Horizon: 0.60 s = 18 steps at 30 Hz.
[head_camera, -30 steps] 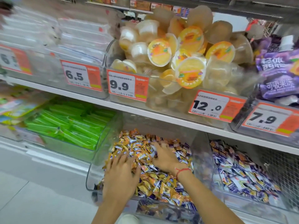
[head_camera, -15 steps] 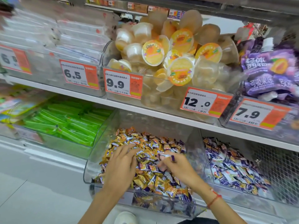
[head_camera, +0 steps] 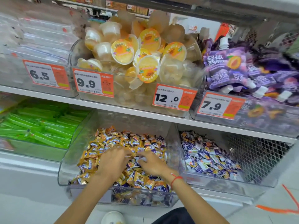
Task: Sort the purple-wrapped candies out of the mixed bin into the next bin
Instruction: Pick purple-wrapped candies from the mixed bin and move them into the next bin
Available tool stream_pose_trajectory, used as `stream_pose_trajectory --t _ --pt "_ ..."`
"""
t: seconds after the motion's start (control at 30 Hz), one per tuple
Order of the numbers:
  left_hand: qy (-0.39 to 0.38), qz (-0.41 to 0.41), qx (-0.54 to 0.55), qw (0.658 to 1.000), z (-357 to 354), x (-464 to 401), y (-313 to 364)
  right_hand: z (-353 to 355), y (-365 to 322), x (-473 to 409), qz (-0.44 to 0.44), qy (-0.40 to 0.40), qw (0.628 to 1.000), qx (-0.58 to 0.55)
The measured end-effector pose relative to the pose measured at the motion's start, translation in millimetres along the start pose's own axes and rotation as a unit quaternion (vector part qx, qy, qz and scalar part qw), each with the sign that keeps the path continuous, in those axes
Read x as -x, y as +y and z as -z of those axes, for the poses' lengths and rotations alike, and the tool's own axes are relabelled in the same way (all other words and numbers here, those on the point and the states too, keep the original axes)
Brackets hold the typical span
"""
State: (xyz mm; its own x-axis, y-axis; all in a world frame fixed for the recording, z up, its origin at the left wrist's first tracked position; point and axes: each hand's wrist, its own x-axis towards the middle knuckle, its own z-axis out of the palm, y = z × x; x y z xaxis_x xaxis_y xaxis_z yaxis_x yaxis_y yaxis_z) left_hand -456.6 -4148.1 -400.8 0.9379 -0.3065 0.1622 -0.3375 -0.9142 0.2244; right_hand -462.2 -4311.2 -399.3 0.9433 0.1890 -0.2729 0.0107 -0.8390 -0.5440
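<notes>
Because the right hand [head_camera: 151, 164] pinches a purple-wrapped candy [head_camera: 140, 157] just above the mixed bin [head_camera: 64, 172], gold ones beside its fingers may come along to the next bin [head_camera: 239, 183]. Half a second ago the left hand [head_camera: 113, 160], now flat, lay further away.

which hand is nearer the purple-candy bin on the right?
Right. The right hand sits in the mixed bin toward the wall shared with the purple-candy bin; the left hand is further left.
</notes>
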Motion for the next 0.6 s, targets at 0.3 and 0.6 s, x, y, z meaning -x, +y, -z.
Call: stream_pose_trajectory --t 0.3,0.6 --pt "-0.006 0.052 0.055 0.997 18.3 28.2 4.1 0.1 -8.5 9.9 -0.029 0.004 0.999 0.02" --pt "0.071 0.096 0.308 0.944 28.4 39.1 17.5 17.0 -19.1 58.7 -0.054 0.06 0.93 -0.358"
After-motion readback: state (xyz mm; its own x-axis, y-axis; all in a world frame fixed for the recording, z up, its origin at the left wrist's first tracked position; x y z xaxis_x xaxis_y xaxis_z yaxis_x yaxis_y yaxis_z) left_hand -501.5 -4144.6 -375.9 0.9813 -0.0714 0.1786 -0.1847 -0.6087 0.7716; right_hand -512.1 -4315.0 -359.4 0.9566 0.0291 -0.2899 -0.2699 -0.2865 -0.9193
